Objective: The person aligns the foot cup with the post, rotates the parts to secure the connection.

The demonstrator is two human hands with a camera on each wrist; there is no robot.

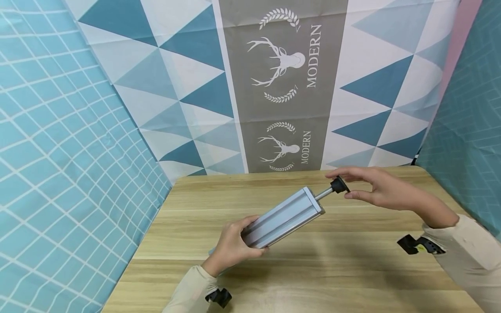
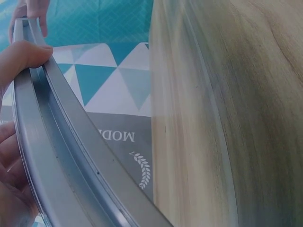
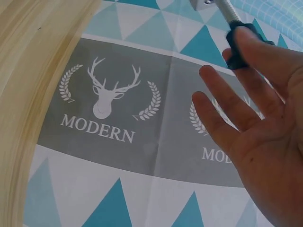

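Observation:
A silver aluminium profile (image 1: 283, 217) with lengthwise grooves is held tilted above the table, its far end up to the right. My left hand (image 1: 233, 244) grips its lower part, thumb on one side and fingers on the other; the left wrist view shows the thumb across the groove of the profile (image 2: 52, 123). From the far end sticks a metal threaded rod (image 1: 324, 194), topped by a black levelling foot (image 1: 339, 185). Thumb and forefinger of my right hand (image 1: 379, 188) pinch that foot (image 3: 235, 54), while the other fingers stay spread in the right wrist view.
Beneath the hands lies a wood-grain table (image 1: 344, 261). A patterned cloth (image 1: 188, 87) with triangles and deer heads hangs behind it. Blue sheets stand at the left (image 1: 70, 143) and right (image 1: 465, 143). Each wrist wears a black mount (image 1: 219, 298).

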